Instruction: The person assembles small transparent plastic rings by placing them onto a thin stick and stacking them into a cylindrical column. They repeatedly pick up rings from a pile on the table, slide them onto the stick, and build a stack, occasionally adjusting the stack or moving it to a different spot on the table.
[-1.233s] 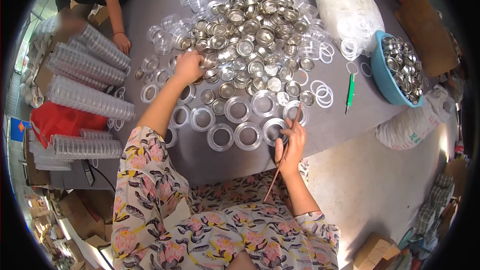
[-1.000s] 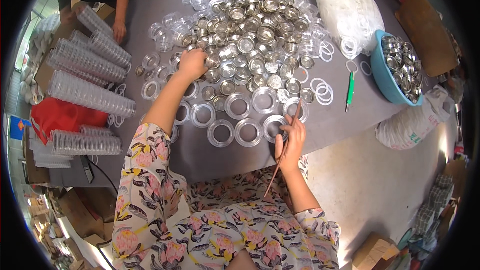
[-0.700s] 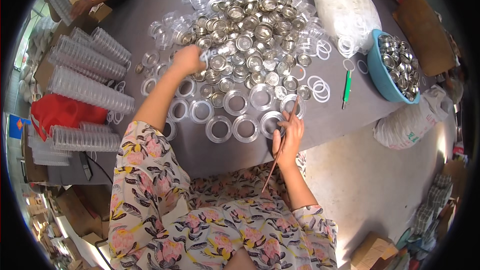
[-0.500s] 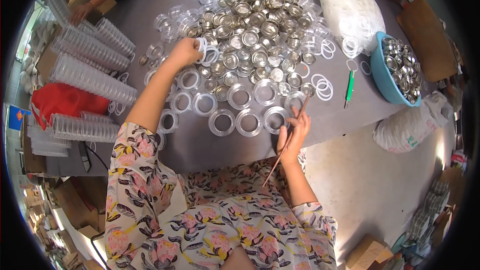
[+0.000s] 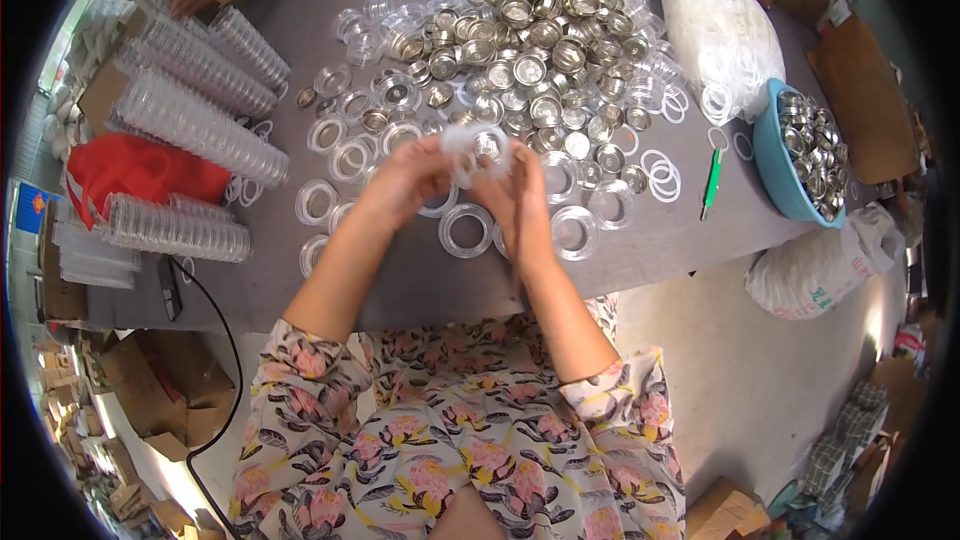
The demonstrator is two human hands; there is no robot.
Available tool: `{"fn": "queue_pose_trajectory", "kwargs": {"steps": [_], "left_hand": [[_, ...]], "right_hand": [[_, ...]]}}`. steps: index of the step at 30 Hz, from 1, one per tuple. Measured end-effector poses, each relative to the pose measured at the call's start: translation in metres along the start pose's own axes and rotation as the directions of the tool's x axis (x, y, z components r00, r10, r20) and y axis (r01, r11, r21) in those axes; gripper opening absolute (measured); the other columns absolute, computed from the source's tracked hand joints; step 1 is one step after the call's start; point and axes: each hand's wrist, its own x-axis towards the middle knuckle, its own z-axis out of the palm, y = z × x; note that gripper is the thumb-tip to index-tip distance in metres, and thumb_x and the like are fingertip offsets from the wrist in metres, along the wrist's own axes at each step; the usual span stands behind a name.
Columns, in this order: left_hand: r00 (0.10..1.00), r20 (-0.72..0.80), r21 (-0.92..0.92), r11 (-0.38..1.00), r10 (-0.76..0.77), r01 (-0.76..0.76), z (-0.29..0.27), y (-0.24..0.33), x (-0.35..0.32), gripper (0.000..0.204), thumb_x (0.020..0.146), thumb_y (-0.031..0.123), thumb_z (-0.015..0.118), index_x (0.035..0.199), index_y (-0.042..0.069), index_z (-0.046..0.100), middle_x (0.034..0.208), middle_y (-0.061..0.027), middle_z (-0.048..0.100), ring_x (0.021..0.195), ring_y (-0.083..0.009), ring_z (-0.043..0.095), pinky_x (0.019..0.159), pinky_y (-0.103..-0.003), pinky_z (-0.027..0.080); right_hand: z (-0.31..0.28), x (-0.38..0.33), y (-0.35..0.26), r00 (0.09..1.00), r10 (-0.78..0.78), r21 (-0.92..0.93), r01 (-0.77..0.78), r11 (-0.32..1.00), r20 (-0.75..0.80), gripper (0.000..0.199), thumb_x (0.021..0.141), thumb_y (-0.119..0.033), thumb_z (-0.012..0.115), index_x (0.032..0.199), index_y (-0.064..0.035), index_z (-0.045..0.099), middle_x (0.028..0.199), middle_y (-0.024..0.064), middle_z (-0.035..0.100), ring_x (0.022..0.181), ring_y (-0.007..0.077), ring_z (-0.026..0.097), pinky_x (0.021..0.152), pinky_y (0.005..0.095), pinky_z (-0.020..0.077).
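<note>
- Head view is showing your left hand [image 5: 408, 178] and right hand [image 5: 518, 202] meeting above the grey table [image 5: 420, 285].
- Both hands are pinching one clear plastic ring [image 5: 475, 148], lifted just over the near rows of rings.
- Behind it, a heap of metal caps [image 5: 540, 35] is lying spread out.
- At your right, a blue bowl [image 5: 775, 172] is sitting near a green pen [image 5: 709, 191].

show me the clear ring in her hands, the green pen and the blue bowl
clear ring [image 5: 478, 145], head view, on its rim between both hands
green pen [image 5: 710, 185], head view, mid-barrel
blue bowl [image 5: 768, 155], head view, on its outer left wall
</note>
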Motion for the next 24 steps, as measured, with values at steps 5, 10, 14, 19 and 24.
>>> {"fn": "queue_pose_trajectory", "kwargs": {"steps": [5, 10, 14, 19, 24], "left_hand": [[0.988, -0.073, 0.316, 0.943, 0.135, -0.106, 0.026, -0.017, -0.033, 0.023, 0.079, 0.001, 0.062, 0.103, -0.001, 0.061, 0.091, -0.0065, 0.066, 0.082, -0.0105, 0.061, 0.071, -0.021, 0.049], [0.975, -0.039, 0.416, 0.890, 0.220, -0.184, 0.007, -0.035, -0.031, 0.023, 0.077, 0.007, 0.067, 0.098, -0.002, 0.063, 0.089, -0.0054, 0.065, 0.080, -0.0120, 0.062, 0.070, -0.023, 0.048], [0.941, -0.014, 0.697, 0.678, 0.339, -0.233, 0.021, -0.049, -0.037, 0.025, 0.076, 0.009, 0.070, 0.098, -0.001, 0.064, 0.090, -0.0036, 0.065, 0.078, -0.0107, 0.061, 0.065, -0.023, 0.047], [0.943, -0.139, 0.246, 0.933, 0.302, -0.263, 0.014, -0.063, -0.033, 0.021, 0.081, 0.005, 0.066, 0.100, -0.003, 0.063, 0.088, -0.0058, 0.065, 0.076, -0.0110, 0.062, 0.062, -0.021, 0.047], [0.902, -0.152, 0.332, 0.880, 0.404, -0.338, 0.018, -0.066, -0.038, 0.020, 0.082, 0.004, 0.065, 0.098, -0.007, 0.063, 0.085, -0.0100, 0.067, 0.073, -0.0129, 0.064, 0.061, -0.021, 0.049]], "right_hand": [[0.006, -0.007, 0.018, 0.998, -0.007, -0.076, 0.012, 0.997, 0.068, 0.040, 0.081, -0.002, 0.063, 0.113, 0.0016, 0.041, 0.098, 0.0088, 0.056, 0.083, 0.0113, 0.056, 0.070, 0.0225, 0.0467], [-0.008, -0.011, 0.023, 0.999, 0.017, -0.121, -0.021, 0.992, -0.037, 0.018, 0.086, -0.009, 0.059, 0.099, 0.0014, 0.053, 0.090, 0.0062, 0.060, 0.078, 0.0100, 0.056, 0.069, 0.0225, 0.0462], [-0.004, -0.023, 0.017, 0.996, 0.088, -0.024, -0.088, 0.996, 0.007, 0.017, 0.089, -0.012, 0.055, 0.100, 0.0008, 0.056, 0.089, 0.0046, 0.060, 0.078, 0.0091, 0.056, 0.066, 0.0219, 0.0446], [-0.010, -0.034, 0.010, 0.982, 0.184, 0.143, -0.175, 0.974, -0.053, 0.019, 0.091, -0.014, 0.054, 0.103, 0.0003, 0.056, 0.096, 0.0078, 0.062, 0.087, 0.0140, 0.061, 0.074, 0.0286, 0.0530], [-0.015, -0.039, 0.015, 0.988, 0.154, 0.076, -0.155, 0.985, 0.021, 0.020, 0.089, -0.008, 0.056, 0.105, 0.0040, 0.057, 0.096, 0.0091, 0.062, 0.085, 0.0131, 0.061, 0.072, 0.0250, 0.0523]]}}
